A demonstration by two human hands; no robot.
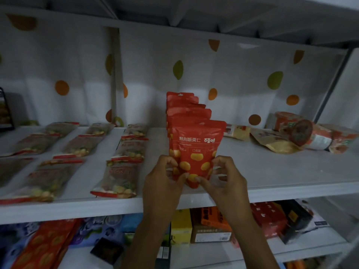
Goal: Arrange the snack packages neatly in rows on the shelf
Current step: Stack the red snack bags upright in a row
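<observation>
Your left hand [165, 177] and right hand [226, 175] both grasp the front red pouch [196, 148] low down, one at each bottom corner. Your fingers curl round its side edges and your thumbs press on its face. The pouch is upright near the front edge of the white shelf [281, 167]; your hands hide whether its base rests on the shelf. It heads a row of red pouches [184, 105] that stand one behind another toward the back, each top showing above the one in front. To the left, clear packets [124, 152] lie flat on the shelf in three rows running front to back. At the far right, well apart from the red row, a loose heap of orange and tan packets [303, 134] lies against the back. Behind it all hangs a white cloth with orange and green spots [177, 69]. On the lower shelf [213, 253] a yellow box [181, 226] stands just beside a brown box [211, 228], with red packages on either side.
</observation>
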